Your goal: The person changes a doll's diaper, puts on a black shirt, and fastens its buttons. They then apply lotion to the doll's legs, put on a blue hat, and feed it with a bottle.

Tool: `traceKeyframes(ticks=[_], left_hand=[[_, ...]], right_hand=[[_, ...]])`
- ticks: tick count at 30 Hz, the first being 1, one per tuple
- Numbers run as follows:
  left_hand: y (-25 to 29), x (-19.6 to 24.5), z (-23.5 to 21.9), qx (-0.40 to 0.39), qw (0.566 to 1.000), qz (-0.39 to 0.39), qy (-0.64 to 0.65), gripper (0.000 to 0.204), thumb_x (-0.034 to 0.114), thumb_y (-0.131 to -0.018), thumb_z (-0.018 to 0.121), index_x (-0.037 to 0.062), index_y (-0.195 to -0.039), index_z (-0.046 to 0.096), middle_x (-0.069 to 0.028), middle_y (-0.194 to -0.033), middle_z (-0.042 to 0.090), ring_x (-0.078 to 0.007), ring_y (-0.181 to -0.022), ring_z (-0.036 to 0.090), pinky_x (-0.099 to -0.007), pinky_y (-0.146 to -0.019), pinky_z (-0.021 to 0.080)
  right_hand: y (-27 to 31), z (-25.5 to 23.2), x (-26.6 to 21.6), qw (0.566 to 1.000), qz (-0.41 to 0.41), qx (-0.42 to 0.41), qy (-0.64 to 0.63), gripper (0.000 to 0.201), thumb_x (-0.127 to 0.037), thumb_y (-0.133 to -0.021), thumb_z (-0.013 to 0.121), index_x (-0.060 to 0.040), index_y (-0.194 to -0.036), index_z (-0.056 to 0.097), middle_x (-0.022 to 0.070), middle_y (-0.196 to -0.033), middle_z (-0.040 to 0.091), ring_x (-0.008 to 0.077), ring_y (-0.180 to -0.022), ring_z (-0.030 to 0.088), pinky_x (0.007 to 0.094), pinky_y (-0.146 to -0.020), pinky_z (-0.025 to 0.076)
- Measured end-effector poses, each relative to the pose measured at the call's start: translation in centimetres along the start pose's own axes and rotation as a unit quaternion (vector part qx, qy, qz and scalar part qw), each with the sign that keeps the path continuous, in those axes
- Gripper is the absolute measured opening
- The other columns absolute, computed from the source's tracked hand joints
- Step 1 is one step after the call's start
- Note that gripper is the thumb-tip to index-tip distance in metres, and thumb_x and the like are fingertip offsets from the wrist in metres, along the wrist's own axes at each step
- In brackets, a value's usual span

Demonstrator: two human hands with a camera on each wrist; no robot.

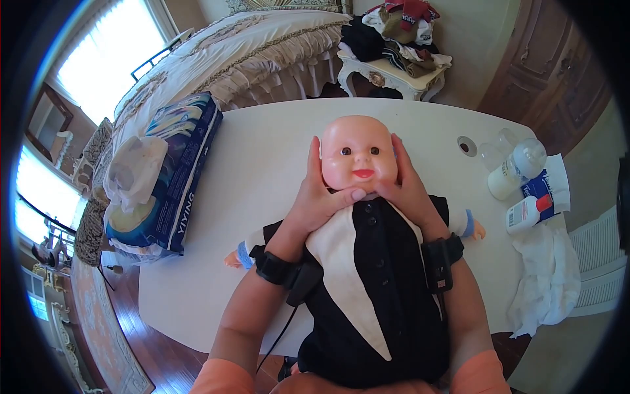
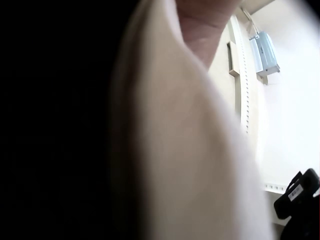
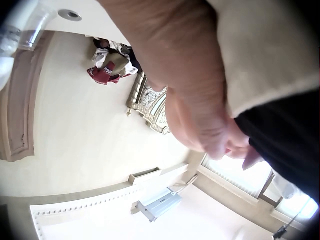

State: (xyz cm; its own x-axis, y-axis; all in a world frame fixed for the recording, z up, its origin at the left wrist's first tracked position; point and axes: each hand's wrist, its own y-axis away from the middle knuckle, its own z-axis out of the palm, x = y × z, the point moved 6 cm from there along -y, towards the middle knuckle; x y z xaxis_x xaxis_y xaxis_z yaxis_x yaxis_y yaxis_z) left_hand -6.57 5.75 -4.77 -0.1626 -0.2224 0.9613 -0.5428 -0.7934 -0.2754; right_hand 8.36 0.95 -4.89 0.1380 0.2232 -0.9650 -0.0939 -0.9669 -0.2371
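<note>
A baby doll point(image 1: 359, 154) in a black outfit with a cream panel and dark buttons faces up at the head camera. My left hand point(image 1: 319, 205) holds one side of its head, fingers along the cheek and thumb under the chin. On the opposite side my right hand point(image 1: 412, 196) grips the head the same way, its thumb close to the other. The doll's arms spread out over the white table point(image 1: 262, 141). Cream cloth point(image 2: 185, 145) covers much of the left wrist view. In the right wrist view, my right hand hides part of the doll's face point(image 3: 181, 125).
A blue YIYING pack point(image 1: 190, 177) with wipes point(image 1: 134, 171) on it lies at left. Baby bottles point(image 1: 515, 172), a white bottle with a red cap point(image 1: 525, 215) and white cloth point(image 1: 546, 276) are at right. Clothes point(image 1: 400, 39) are piled on a stool beside the bed point(image 1: 262, 52).
</note>
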Motion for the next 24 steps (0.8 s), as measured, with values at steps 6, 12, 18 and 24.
traceKeyframes(ticks=[6,12,18,24], left_hand=[[-0.1,-1.2,-0.8,0.05,0.996,-0.038,-0.056,0.106,0.027,-0.063,0.078,-0.0124,-0.13,0.005,-0.0219,-0.121,0.043,-0.0221,-0.107,0.048,-0.0293,-0.087,0.04],[-0.3,-1.5,-1.6,0.046,0.996,-0.026,-0.076,0.088,0.023,-0.066,0.075,-0.0133,-0.127,0.022,-0.0189,-0.11,0.053,-0.0189,-0.1,0.052,-0.0274,-0.081,0.044],[0.0,-2.0,-2.2,0.015,0.997,-0.075,0.022,0.074,0.017,-0.077,0.066,-0.0085,-0.13,0.021,-0.0143,-0.111,0.053,-0.0149,-0.098,0.051,-0.0254,-0.084,0.041],[0.2,-2.2,-2.3,0.019,0.986,-0.115,0.118,0.072,0.019,-0.079,0.063,-0.0077,-0.131,0.021,-0.0131,-0.11,0.053,-0.0142,-0.1,0.049,-0.0254,-0.087,0.039]], right_hand=[[-0.4,-0.5,1.0,0.999,0.002,0.017,0.048,0.084,-0.031,-0.066,0.074,0.0072,-0.127,0.029,0.0151,-0.108,0.055,0.0168,-0.097,0.054,0.0272,-0.084,0.042],[-0.1,-0.7,-0.1,0.999,-0.016,0.017,0.028,0.063,-0.032,-0.071,0.07,0.0035,-0.117,0.047,0.0134,-0.095,0.062,0.0135,-0.086,0.058,0.0259,-0.076,0.046],[-0.2,-2.0,0.9,0.992,-0.047,0.063,0.095,0.048,-0.027,-0.077,0.064,0.0015,-0.114,0.051,0.0104,-0.085,0.064,0.0101,-0.079,0.058,0.0242,-0.07,0.046],[-0.1,-2.2,2.0,0.997,0.012,0.066,0.029,0.06,-0.032,-0.075,0.066,0.0004,-0.121,0.045,0.012,-0.081,0.063,0.0116,-0.076,0.058,0.0239,-0.069,0.045]])
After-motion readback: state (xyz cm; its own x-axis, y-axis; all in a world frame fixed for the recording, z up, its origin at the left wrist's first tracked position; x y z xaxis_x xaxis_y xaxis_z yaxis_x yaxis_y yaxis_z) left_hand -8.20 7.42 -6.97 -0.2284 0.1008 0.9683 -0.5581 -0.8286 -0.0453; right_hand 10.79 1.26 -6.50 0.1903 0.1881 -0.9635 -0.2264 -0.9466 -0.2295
